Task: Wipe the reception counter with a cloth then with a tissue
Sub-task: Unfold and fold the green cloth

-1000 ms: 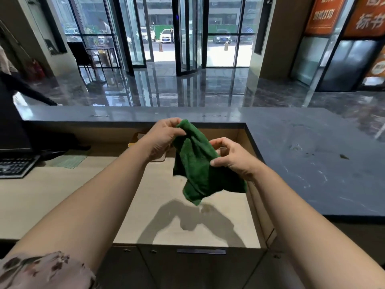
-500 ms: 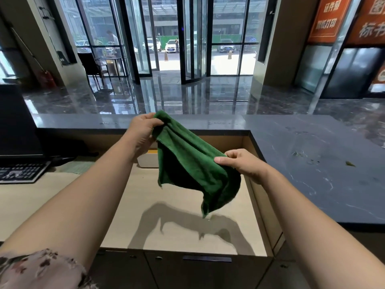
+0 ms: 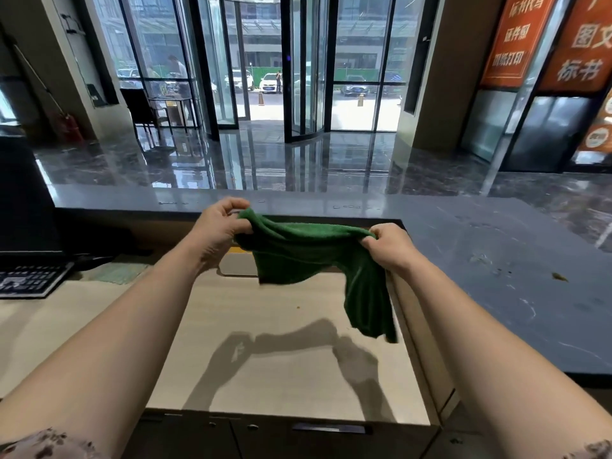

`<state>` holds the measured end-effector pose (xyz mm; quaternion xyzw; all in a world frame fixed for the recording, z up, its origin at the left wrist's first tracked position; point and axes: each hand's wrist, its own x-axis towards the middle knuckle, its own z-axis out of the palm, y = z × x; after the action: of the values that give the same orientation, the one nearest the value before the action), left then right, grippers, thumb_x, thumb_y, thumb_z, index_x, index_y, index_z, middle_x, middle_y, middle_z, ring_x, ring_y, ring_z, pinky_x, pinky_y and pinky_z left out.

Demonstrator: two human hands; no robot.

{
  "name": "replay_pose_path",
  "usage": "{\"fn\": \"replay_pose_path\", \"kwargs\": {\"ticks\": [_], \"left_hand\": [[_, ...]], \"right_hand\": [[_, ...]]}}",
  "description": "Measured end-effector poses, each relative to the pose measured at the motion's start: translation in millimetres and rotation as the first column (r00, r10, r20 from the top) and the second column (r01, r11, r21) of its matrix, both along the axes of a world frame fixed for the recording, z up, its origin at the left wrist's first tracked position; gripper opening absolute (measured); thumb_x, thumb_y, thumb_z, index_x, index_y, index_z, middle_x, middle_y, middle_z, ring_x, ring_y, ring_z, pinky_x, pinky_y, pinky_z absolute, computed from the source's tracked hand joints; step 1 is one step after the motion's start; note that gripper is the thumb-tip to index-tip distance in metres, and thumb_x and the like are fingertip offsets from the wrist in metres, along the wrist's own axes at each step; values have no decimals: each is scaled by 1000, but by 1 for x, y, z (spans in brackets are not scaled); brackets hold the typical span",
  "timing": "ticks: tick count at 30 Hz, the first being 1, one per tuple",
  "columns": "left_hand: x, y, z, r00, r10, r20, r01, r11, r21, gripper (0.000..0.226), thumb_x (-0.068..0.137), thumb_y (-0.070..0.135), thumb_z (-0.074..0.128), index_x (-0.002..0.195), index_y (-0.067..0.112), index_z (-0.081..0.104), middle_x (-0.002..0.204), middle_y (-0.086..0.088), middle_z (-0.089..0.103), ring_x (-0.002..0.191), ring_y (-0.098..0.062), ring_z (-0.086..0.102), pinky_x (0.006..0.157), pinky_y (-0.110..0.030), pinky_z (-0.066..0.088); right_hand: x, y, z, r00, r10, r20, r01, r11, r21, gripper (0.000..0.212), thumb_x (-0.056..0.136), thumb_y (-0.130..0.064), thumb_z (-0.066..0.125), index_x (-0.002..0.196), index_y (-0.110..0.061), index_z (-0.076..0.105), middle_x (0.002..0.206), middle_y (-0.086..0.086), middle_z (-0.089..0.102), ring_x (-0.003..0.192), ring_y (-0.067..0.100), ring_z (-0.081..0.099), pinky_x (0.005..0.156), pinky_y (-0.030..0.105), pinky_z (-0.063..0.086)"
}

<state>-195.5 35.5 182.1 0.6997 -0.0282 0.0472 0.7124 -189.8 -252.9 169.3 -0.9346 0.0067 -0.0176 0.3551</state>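
Both hands up in front w/ a green cloth (image 3: 308,253) stretched btwn them above the pale table (image 3: 281,369), not touching it: left hand (image 3: 220,226) fingers (image 3: 243,223) pinch the cloth's left corner, right hand (image 3: 390,246) fingers (image 3: 369,241) curl tight round its right end, rest hanging below that hand. Dark table (image 3: 496,309) runs along the far side & down the right, just beside the cloth, w/ a small crumb (image 3: 559,276) on it. Keyboard (image 3: 29,279) sits far left on the pale table, pale box (image 3: 236,265) partly behind the cloth
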Motion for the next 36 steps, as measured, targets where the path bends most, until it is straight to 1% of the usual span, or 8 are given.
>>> {"fn": "replay_pose_path", "kwargs": {"ticks": [5, 9, 13, 17, 23, 28, 32, 36], "left_hand": [[-16, -17, -27, 990, -94, -101, 120, 949, 290, 50, 73, -24, 51, 106, 12, 63, 95, -12, 58, 77, -21, 59, 60, -26, 55], [-28, -43, -44, 947, -217, -237, 285, 908, 308, 27, 75, -3, 72, 99, 7, 67, 89, -6, 66, 80, -17, 63, 70, -24, 51], [-26, -54, -64, 990, -9, -142, 61, 927, 369, 11, 84, 3, 66, 84, 14, 64, 81, -5, 64, 81, -20, 60, 76, -32, 51], [-22, -55, -70, 946, 280, 165, -322, 736, 596, 7, 88, 15, 60, 88, 21, 56, 91, 0, 59, 84, -19, 57, 75, -34, 50], [-43, -73, -82, 974, -38, 223, -108, 788, 606, 13, 92, 14, 53, 92, 22, 63, 87, 7, 62, 85, -12, 59, 78, -41, 54], [-38, -89, -78, 995, 75, 62, -97, 763, 639, 51, 61, 71, 68, 91, 29, 66, 87, 16, 64, 83, -4, 59, 71, -31, 53], [-29, -86, -70, 956, 259, 138, -282, 682, 674, 14, 81, 37, 67, 75, 25, 64, 76, 9, 65, 78, -14, 63, 70, -39, 57], [-20, -68, -50, 968, 220, 122, -247, 734, 633, 15, 79, 23, 65, 66, 18, 59, 70, 2, 63, 70, -16, 59, 59, -33, 50]], "right_hand": [[2, 28, 16, 989, -86, -117, 123, 921, 369, 25, 94, -11, 43, 70, -8, 47, 64, 13, 47, 51, 25, 48, 41, 23, 40], [4, 46, 25, 976, -138, -170, 195, 902, 384, 26, 92, -1, 33, 70, 1, 47, 56, 18, 53, 29, 22, 49, 31, 16, 35], [13, 53, 23, 972, -212, -101, 233, 923, 305, 20, 86, 1, 35, 71, -4, 47, 68, 17, 54, 61, 33, 62, 49, 32, 47], [13, 53, 24, 972, -226, -68, 235, 949, 211, 19, 86, -2, 38, 70, -7, 47, 70, 15, 54, 68, 34, 62, 51, 33, 47], [15, 54, 35, 950, -232, -207, 302, 846, 439, 21, 93, 3, 42, 74, -1, 50, 64, 22, 64, 48, 30, 63, 40, 31, 51], [14, 53, 36, 972, -104, -209, 209, 786, 582, 19, 97, -6, 42, 79, -10, 46, 92, 12, 57, 67, 20, 60, 46, 22, 54], [7, 46, 36, 949, -15, -314, 213, 765, 608, 6, 91, 0, 46, 95, -1, 50, 93, 18, 60, 76, 29, 67, 54, 29, 58], [2, 26, 30, 950, 40, -310, 144, 824, 548, 18, 83, 8, 49, 100, 0, 50, 97, 21, 63, 68, 24, 72, 53, 24, 58]]}}
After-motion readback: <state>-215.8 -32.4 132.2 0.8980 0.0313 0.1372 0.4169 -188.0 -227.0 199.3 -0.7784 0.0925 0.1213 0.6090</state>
